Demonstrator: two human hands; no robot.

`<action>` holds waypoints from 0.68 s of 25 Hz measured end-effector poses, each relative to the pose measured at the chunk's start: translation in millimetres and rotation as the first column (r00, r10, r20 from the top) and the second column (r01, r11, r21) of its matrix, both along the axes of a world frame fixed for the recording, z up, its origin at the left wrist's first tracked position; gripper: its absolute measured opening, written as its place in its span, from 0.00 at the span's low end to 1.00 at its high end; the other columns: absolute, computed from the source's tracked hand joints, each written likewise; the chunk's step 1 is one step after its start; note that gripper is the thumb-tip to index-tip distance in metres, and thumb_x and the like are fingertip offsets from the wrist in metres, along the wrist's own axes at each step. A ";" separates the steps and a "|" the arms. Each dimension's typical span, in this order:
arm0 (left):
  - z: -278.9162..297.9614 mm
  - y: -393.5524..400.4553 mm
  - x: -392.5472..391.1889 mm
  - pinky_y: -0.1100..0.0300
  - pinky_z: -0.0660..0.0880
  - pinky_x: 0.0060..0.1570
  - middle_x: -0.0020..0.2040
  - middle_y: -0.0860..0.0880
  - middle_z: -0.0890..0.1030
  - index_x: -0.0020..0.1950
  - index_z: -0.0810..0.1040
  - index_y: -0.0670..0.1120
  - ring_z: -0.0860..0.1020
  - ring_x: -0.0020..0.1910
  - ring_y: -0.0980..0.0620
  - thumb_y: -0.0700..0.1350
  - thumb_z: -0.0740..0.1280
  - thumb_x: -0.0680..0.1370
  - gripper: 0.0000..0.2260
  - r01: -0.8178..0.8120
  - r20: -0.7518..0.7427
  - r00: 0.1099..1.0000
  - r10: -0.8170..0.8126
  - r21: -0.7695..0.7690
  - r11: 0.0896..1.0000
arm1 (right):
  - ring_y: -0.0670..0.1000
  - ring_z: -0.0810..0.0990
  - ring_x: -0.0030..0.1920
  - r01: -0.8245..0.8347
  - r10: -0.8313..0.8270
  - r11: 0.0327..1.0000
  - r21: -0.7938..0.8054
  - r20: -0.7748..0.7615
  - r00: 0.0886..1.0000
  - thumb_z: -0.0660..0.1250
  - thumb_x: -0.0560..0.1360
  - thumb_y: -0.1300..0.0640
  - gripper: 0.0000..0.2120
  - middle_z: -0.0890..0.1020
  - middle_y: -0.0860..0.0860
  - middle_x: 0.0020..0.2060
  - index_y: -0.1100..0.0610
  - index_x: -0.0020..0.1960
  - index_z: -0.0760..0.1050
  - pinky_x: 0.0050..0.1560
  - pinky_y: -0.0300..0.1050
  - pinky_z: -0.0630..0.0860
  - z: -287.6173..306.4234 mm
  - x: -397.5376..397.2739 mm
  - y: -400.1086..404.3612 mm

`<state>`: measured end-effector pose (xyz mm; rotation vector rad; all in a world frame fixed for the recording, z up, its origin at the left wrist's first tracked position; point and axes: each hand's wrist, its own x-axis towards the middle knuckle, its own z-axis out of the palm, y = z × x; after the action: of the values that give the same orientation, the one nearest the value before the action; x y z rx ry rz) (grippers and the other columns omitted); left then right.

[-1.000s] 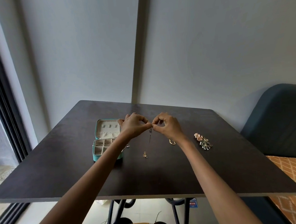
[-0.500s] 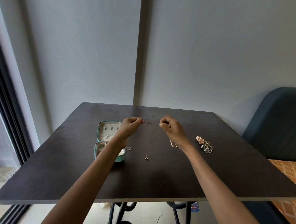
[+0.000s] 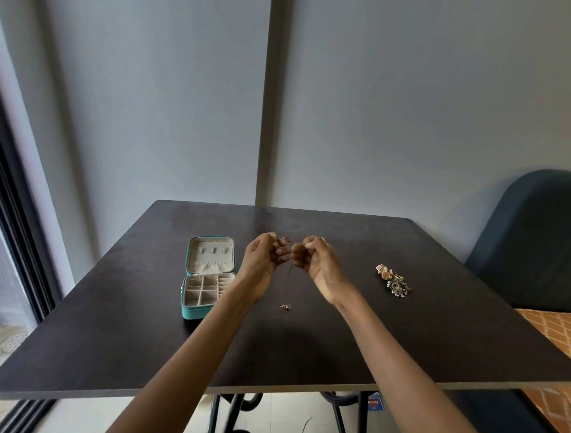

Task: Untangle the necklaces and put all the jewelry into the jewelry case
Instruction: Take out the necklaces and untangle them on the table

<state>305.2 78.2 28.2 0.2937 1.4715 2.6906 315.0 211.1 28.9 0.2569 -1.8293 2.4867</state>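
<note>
On the left of the dark bench [image 3: 116,336] a teal jewelry case [image 3: 207,279] lies open, its lid standing up at the far side and its divided tray facing up. Just right of it, raised above the bench, the left hand [image 3: 263,261] and the right hand [image 3: 318,264] are close together, almost touching. Both have their fingers curled in tight, each pinching part of a thin necklace chain [image 3: 290,273]; a small clasp shows above the left fingers, and a fine strand hangs down between the hands, its long axis roughly upright. A small gold pendant [image 3: 286,306] lies on the bench below and nearer. I judge the untangling still under way; the case lies left of the chain, nearer the left hand. To the right sits a heap of mixed jewelry [image 3: 393,281], well apart. No writing on the jewelry or case is readable.
</note>
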 end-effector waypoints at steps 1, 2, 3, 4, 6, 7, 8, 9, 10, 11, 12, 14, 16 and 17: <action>-0.4 2.1 -0.5 0.62 0.76 0.38 0.35 0.47 0.76 0.40 0.73 0.42 0.77 0.33 0.54 0.38 0.56 0.80 0.11 -0.008 0.004 1.000 0.008 -0.018 1.000 | 0.47 0.75 0.31 0.014 -0.013 1.000 -0.018 0.018 1.000 0.57 0.74 0.62 0.08 0.79 0.49 0.31 0.55 0.37 0.67 0.33 0.38 0.71 -0.8 0.0 -0.8; -0.4 4.1 -1.3 0.61 0.75 0.39 0.35 0.47 0.76 0.40 0.72 0.42 0.76 0.33 0.53 0.38 0.55 0.80 0.11 -0.024 0.010 1.000 0.025 -0.045 0.999 | 0.47 0.72 0.29 0.027 -0.026 1.000 -0.015 0.029 0.999 0.56 0.75 0.63 0.10 0.77 0.49 0.29 0.54 0.37 0.66 0.30 0.37 0.68 -1.7 -0.3 -1.4; -0.1 5.1 -2.2 0.60 0.74 0.39 0.36 0.47 0.75 0.40 0.71 0.42 0.75 0.33 0.53 0.38 0.54 0.81 0.11 -0.047 0.017 0.999 0.048 -0.077 0.996 | 0.46 0.69 0.27 0.036 -0.036 0.999 -0.003 0.037 0.999 0.55 0.76 0.63 0.11 0.74 0.48 0.27 0.54 0.37 0.66 0.28 0.37 0.64 -2.2 -0.6 -2.1; 0.7 5.4 -2.6 0.60 0.74 0.37 0.36 0.47 0.75 0.40 0.70 0.42 0.75 0.33 0.53 0.37 0.53 0.81 0.11 -0.070 0.024 0.997 0.072 -0.104 0.992 | 0.45 0.66 0.25 0.038 -0.038 0.999 0.016 0.035 0.999 0.55 0.77 0.63 0.11 0.72 0.48 0.26 0.54 0.37 0.65 0.26 0.37 0.62 -2.8 -0.4 -2.7; 1.8 5.9 -2.8 0.62 0.73 0.33 0.36 0.46 0.74 0.39 0.68 0.43 0.74 0.30 0.55 0.36 0.52 0.80 0.12 -0.106 0.031 0.993 0.111 -0.135 0.985 | 0.44 0.61 0.23 0.031 -0.033 0.998 0.061 0.031 0.999 0.56 0.77 0.64 0.11 0.66 0.47 0.24 0.54 0.37 0.65 0.25 0.37 0.58 -5.5 -0.9 -2.4; 2.0 5.9 -2.2 0.63 0.73 0.32 0.35 0.46 0.74 0.38 0.68 0.43 0.74 0.28 0.55 0.35 0.51 0.80 0.13 -0.120 0.031 0.992 0.126 -0.140 0.983 | 0.43 0.60 0.23 0.027 -0.029 0.995 0.093 0.027 0.999 0.57 0.78 0.63 0.11 0.64 0.46 0.24 0.54 0.37 0.65 0.24 0.36 0.57 -7.0 -0.4 -1.8; 2.1 5.8 -1.6 0.63 0.72 0.31 0.35 0.45 0.74 0.37 0.67 0.43 0.73 0.27 0.55 0.34 0.51 0.80 0.13 -0.132 0.029 0.990 0.137 -0.139 0.982 | 0.43 0.58 0.23 0.026 -0.029 0.992 0.125 0.020 0.999 0.58 0.78 0.63 0.11 0.63 0.45 0.23 0.54 0.38 0.66 0.24 0.36 0.57 -9.0 -0.2 -0.8; 1.9 5.9 -1.2 0.63 0.71 0.31 0.34 0.46 0.73 0.37 0.67 0.43 0.72 0.27 0.55 0.34 0.51 0.79 0.13 -0.142 0.025 0.989 0.147 -0.136 0.980 | 0.43 0.58 0.23 0.027 -0.029 0.987 0.156 0.008 1.000 0.59 0.79 0.61 0.10 0.62 0.44 0.23 0.54 0.39 0.67 0.24 0.35 0.57 -10.8 0.0 0.5; 1.0 6.4 -1.3 0.63 0.71 0.32 0.34 0.46 0.73 0.37 0.67 0.43 0.72 0.28 0.55 0.34 0.52 0.79 0.13 -0.150 0.020 0.988 0.154 -0.133 0.980 | 0.43 0.57 0.23 0.026 -0.026 0.983 0.182 -0.004 1.000 0.60 0.79 0.60 0.08 0.61 0.44 0.23 0.55 0.41 0.69 0.24 0.35 0.57 -12.6 0.0 1.7; -0.3 6.9 -1.3 0.62 0.71 0.32 0.34 0.46 0.73 0.37 0.67 0.43 0.72 0.28 0.55 0.34 0.52 0.80 0.13 -0.154 0.013 0.988 0.157 -0.130 0.979 | 0.43 0.57 0.23 0.026 -0.024 0.978 0.206 -0.012 1.000 0.60 0.79 0.59 0.06 0.61 0.43 0.23 0.56 0.43 0.70 0.24 0.35 0.57 -14.0 -0.1 2.7; -1.5 7.3 -1.5 0.62 0.72 0.33 0.35 0.46 0.74 0.38 0.67 0.43 0.73 0.28 0.56 0.35 0.52 0.80 0.12 -0.152 0.006 0.988 0.154 -0.128 0.980 | 0.43 0.56 0.23 0.024 -0.020 0.973 0.228 -0.017 1.000 0.61 0.80 0.57 0.05 0.60 0.43 0.23 0.57 0.46 0.72 0.24 0.35 0.55 -15.2 -0.2 3.0; -3.7 7.0 -1.4 0.63 0.72 0.34 0.37 0.46 0.76 0.41 0.68 0.43 0.75 0.29 0.57 0.36 0.52 0.81 0.10 -0.130 -0.003 0.991 0.130 -0.131 0.983 | 0.43 0.55 0.23 0.035 -0.031 0.962 0.271 -0.021 0.999 0.61 0.79 0.54 0.09 0.59 0.43 0.22 0.60 0.53 0.75 0.26 0.37 0.53 -17.3 -1.6 4.3; -4.9 6.7 -1.3 0.62 0.73 0.35 0.38 0.46 0.77 0.42 0.68 0.43 0.75 0.31 0.56 0.37 0.52 0.81 0.10 -0.110 0.004 0.994 0.112 -0.137 0.984 | 0.44 0.55 0.23 0.062 -0.050 0.950 0.308 -0.044 0.998 0.64 0.78 0.53 0.11 0.60 0.44 0.22 0.60 0.53 0.77 0.26 0.37 0.53 -18.3 -2.1 6.5; -4.8 6.7 -0.9 0.62 0.73 0.36 0.37 0.46 0.77 0.42 0.68 0.43 0.75 0.31 0.55 0.37 0.52 0.81 0.10 -0.107 0.006 0.994 0.109 -0.143 0.984 | 0.44 0.56 0.23 0.076 -0.059 0.945 0.319 -0.062 0.996 0.65 0.77 0.53 0.10 0.61 0.44 0.22 0.59 0.51 0.78 0.26 0.37 0.55 -18.6 -1.5 7.8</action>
<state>304.2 84.9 23.5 0.1924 1.7122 2.6435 313.5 218.8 10.3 0.2613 -2.1754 2.1072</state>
